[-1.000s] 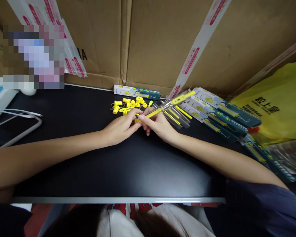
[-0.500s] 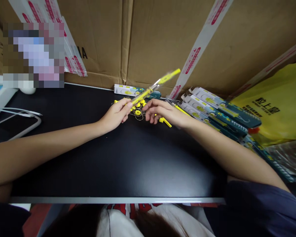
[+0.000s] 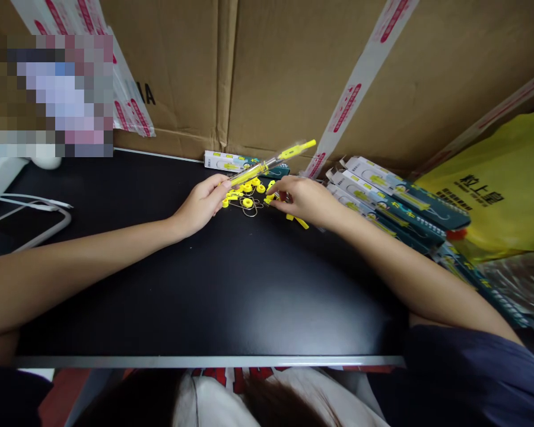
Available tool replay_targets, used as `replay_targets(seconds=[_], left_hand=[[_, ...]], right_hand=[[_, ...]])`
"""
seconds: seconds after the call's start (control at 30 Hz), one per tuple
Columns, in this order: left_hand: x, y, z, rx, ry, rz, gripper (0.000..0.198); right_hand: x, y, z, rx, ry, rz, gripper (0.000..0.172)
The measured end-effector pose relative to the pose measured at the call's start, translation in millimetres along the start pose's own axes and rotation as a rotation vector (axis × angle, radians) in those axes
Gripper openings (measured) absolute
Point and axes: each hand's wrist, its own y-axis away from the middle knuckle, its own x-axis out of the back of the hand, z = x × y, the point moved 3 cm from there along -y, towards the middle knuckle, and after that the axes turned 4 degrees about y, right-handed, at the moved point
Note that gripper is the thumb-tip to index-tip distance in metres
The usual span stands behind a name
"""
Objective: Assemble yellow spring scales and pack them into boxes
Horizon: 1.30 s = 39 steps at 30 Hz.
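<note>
My left hand [image 3: 202, 204] is closed round a long yellow and clear pen-like tool [image 3: 273, 161], holding it tilted up and to the right above the black table [image 3: 160, 284]. My right hand [image 3: 305, 200] reaches into a pile of small yellow plastic parts [image 3: 248, 191] and thin wire springs, its fingertips pinched on one small yellow piece [image 3: 270, 198]. A loose yellow stick [image 3: 300, 221] lies just under my right hand.
Several green and white packaged boxes [image 3: 382, 196] are stacked to the right, and one box [image 3: 231, 161] lies behind the pile. Cardboard cartons [image 3: 293, 71] wall the back. A yellow plastic bag [image 3: 498, 184] sits far right; white cables [image 3: 31, 207] at left.
The tool passed from both hands to my left hand alone, which raised it. My right hand let go and moved forward and left into the yellow parts pile.
</note>
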Motion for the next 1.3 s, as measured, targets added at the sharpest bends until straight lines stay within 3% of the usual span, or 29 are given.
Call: replay_targets(seconds=[0.2,0.47,0.6,0.73,0.8,0.9,1.0,1.1,1.3], left_hand=[[-2.5,1.8,2.2,0.044,0.034,0.003,0.016],[-2.9,2.1,2.7,0.15,0.075,0.017,0.013],[-2.7,0.7,4.7,0.202,0.096,-0.011,0.013],[-0.8,-1.9,8.8,0.204,0.098,-0.038,0.016],[1.8,-1.1,9.5,0.215,0.083,-0.035,0.017],[7.9,4.8,8.5,0.262,0.056,-0.023,0.017],[15.8,13.0,7.9,0.265,0.018,0.003,0.016],[22.2,19.0,8.2,0.196,-0.059,0.008,0.021],[29.0,23.9,4.7,0.119,-0.176,0.035,0.022]], right_hand=[[-22.3,-1.3,-5.5,-0.003,0.087,0.024,0.024],[-25.2,-3.2,0.9,-0.004,-0.132,0.052,0.01],[-18.5,-6.4,11.6,-0.077,-0.466,0.118,0.003],[-4.6,-8.6,32.0,-0.222,-0.971,0.129,0.012],[5.3,-7.3,41.1,-0.256,-1.113,0.153,0.018],[17.0,-4.1,49.3,-0.245,-1.227,0.183,0.021],[20.0,-2.4,48.9,-0.183,-1.278,0.12,0.025],[19.1,-1.8,44.2,-0.13,-1.305,0.041,0.03],[23.9,0.2,39.3,-0.087,-1.3,0.044,0.027]])
